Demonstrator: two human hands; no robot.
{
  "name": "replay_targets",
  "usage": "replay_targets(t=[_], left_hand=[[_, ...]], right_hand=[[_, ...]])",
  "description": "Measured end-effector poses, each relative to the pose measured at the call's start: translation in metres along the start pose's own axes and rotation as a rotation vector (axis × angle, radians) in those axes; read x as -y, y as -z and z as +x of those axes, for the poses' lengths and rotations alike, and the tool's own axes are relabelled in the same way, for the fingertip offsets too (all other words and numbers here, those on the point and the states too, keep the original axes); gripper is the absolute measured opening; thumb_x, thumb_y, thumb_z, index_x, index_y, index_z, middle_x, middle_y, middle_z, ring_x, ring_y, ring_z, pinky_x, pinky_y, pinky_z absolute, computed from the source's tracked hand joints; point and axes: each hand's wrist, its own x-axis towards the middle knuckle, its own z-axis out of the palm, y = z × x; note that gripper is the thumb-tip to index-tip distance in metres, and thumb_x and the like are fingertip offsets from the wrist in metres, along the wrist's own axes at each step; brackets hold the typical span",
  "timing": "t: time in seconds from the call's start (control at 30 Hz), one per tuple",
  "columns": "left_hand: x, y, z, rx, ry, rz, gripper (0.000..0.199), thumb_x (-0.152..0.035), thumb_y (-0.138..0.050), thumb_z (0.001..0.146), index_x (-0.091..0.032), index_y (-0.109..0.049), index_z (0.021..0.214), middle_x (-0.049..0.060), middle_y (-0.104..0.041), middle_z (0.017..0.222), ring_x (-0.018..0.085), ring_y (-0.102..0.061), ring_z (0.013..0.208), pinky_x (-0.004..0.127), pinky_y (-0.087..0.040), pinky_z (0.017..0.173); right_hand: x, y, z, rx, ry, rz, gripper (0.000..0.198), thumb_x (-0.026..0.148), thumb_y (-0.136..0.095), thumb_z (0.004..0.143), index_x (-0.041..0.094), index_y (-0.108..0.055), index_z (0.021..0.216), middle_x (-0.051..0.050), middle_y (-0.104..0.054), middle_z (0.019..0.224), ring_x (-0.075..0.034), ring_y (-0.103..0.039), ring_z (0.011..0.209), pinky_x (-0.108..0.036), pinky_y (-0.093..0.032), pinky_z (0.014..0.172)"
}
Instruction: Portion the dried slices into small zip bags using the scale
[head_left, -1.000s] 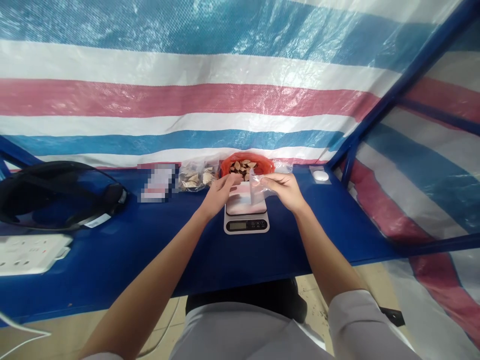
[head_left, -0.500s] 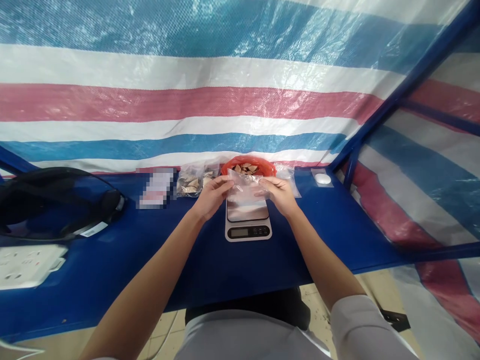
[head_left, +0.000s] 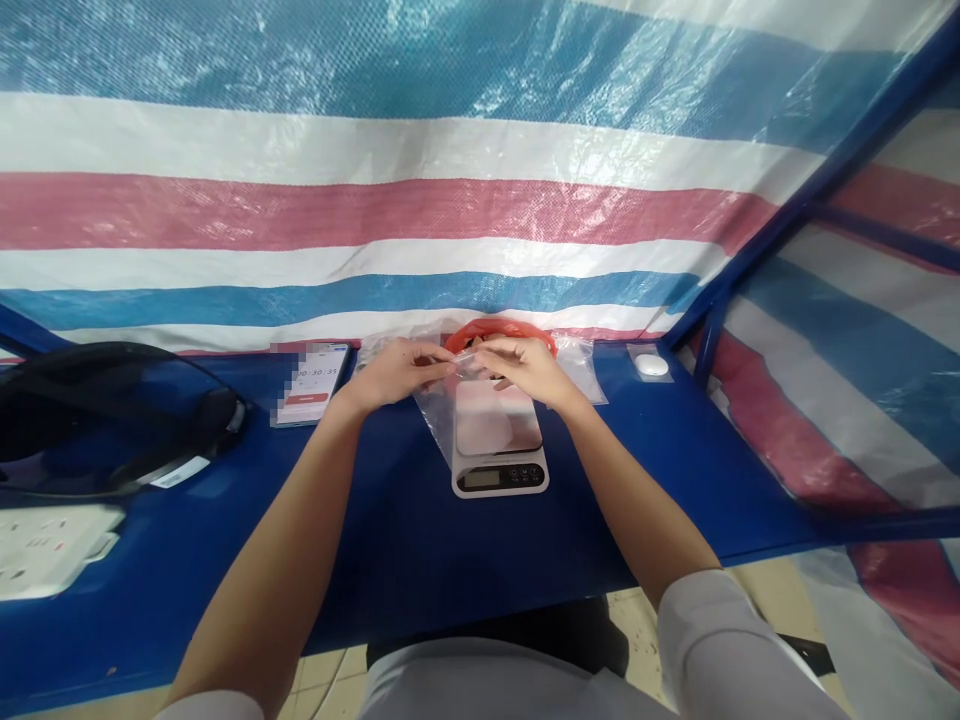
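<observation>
My left hand (head_left: 397, 372) pinches the top of a clear plastic bag (head_left: 436, 422), which hangs down at the left of the scale and partly over it. My right hand (head_left: 531, 370) has its fingers closed at the same top edge, close to the left fingertips. Below both hands sits a white kitchen scale (head_left: 501, 480) with a shiny metal plate; no digits can be made out on its display. Just behind the hands is a red container (head_left: 510, 328) holding tan pieces, mostly hidden now.
A phone (head_left: 315, 385) showing a timer lies left of my hands. Farther left are a black headband-like device (head_left: 225, 410) and a white power strip (head_left: 56, 550). More clear plastic bags (head_left: 581, 365) lie right of the red container. A small white oval item (head_left: 651, 365) lies beyond them.
The plastic bag went from being held spread above the scale to hanging lower at its left. My hands came closer together at its top edge, and the left hand now covers the filled bags behind.
</observation>
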Motion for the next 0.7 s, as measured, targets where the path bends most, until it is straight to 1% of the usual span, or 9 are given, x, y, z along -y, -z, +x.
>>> replay_targets(t=[0.1, 0.17, 0.27, 0.33, 0.4, 0.47, 0.53, 0.6, 0.7], left_hand=[[0.003, -0.001, 0.007, 0.028, 0.003, 0.018, 0.031, -0.049, -0.070, 0.076, -0.021, -0.080, 0.087, -0.001, -0.063, 0.055, 0.011, -0.047, 0.045, 0.024, -0.032, 0.045], [0.007, -0.003, 0.011, -0.003, -0.007, 0.028, 0.031, -0.049, -0.072, 0.074, -0.021, -0.080, 0.084, 0.001, -0.068, 0.061, 0.012, -0.053, 0.051, 0.025, -0.038, 0.050], [0.011, -0.004, 0.013, -0.151, -0.062, 0.078, 0.034, -0.050, -0.073, 0.073, -0.020, -0.080, 0.086, 0.005, -0.077, 0.084, 0.019, -0.066, 0.074, 0.028, -0.050, 0.069], [0.011, -0.004, 0.013, -0.277, -0.112, 0.143, 0.037, -0.052, -0.071, 0.076, -0.019, -0.080, 0.092, 0.007, -0.077, 0.096, 0.023, -0.068, 0.086, 0.032, -0.052, 0.080], [0.007, -0.004, 0.011, -0.386, -0.167, 0.229, 0.037, -0.052, -0.068, 0.080, -0.019, -0.079, 0.094, 0.008, -0.076, 0.099, 0.023, -0.068, 0.087, 0.032, -0.052, 0.083], [0.002, -0.007, 0.010, -0.441, -0.194, 0.296, 0.034, -0.049, -0.064, 0.084, -0.018, -0.079, 0.089, 0.007, -0.076, 0.092, 0.020, -0.067, 0.081, 0.031, -0.050, 0.080], [-0.002, -0.013, 0.009, -0.420, -0.138, 0.307, 0.036, -0.047, -0.061, 0.087, -0.017, -0.077, 0.076, 0.005, -0.072, 0.073, 0.018, -0.063, 0.069, 0.029, -0.048, 0.071], [-0.003, -0.020, 0.010, -0.350, -0.025, 0.251, 0.045, -0.050, -0.059, 0.089, -0.016, -0.072, 0.062, 0.003, -0.064, 0.057, 0.016, -0.058, 0.058, 0.028, -0.045, 0.061], [0.004, -0.028, 0.015, -0.234, 0.132, -0.035, 0.049, -0.055, -0.060, 0.087, -0.016, -0.071, 0.060, 0.004, -0.066, 0.056, 0.016, -0.058, 0.053, 0.028, -0.047, 0.056]], right_hand=[[-0.003, -0.001, 0.009, 0.028, 0.041, -0.080, 0.026, 0.042, -0.075, 0.081, 0.024, -0.080, 0.099, -0.002, -0.077, 0.089, -0.015, -0.071, 0.075, -0.024, -0.061, 0.055], [-0.006, 0.000, 0.012, 0.044, 0.036, -0.100, 0.022, 0.039, -0.077, 0.078, 0.023, -0.081, 0.093, -0.001, -0.075, 0.083, -0.014, -0.068, 0.067, -0.025, -0.061, 0.054], [-0.010, 0.006, 0.015, 0.026, 0.024, -0.126, 0.018, 0.035, -0.076, 0.078, 0.022, -0.081, 0.090, 0.000, -0.073, 0.078, -0.012, -0.065, 0.059, -0.025, -0.060, 0.053], [-0.013, 0.011, 0.016, 0.002, 0.020, -0.172, 0.015, 0.032, -0.074, 0.079, 0.022, -0.082, 0.086, 0.001, -0.071, 0.070, -0.011, -0.063, 0.055, -0.025, -0.058, 0.052], [-0.016, 0.016, 0.018, -0.021, 0.010, -0.223, 0.012, 0.028, -0.071, 0.080, 0.021, -0.081, 0.079, 0.001, -0.070, 0.066, -0.012, -0.063, 0.053, -0.025, -0.057, 0.053], [-0.018, 0.020, 0.020, -0.047, 0.003, -0.247, 0.013, 0.025, -0.069, 0.080, 0.022, -0.080, 0.074, 0.001, -0.071, 0.066, -0.012, -0.063, 0.053, -0.025, -0.057, 0.054], [-0.019, 0.022, 0.020, -0.057, 0.002, -0.245, 0.013, 0.026, -0.070, 0.080, 0.022, -0.080, 0.074, 0.000, -0.072, 0.066, -0.013, -0.064, 0.053, -0.026, -0.057, 0.055], [-0.018, 0.022, 0.019, -0.046, 0.007, -0.227, 0.014, 0.030, -0.070, 0.081, 0.022, -0.081, 0.076, 0.000, -0.073, 0.067, -0.013, -0.064, 0.054, -0.027, -0.057, 0.055], [-0.015, 0.022, 0.017, -0.011, 0.018, -0.198, 0.016, 0.036, -0.073, 0.081, 0.023, -0.081, 0.079, -0.001, -0.074, 0.072, -0.013, -0.065, 0.057, -0.027, -0.056, 0.054]])
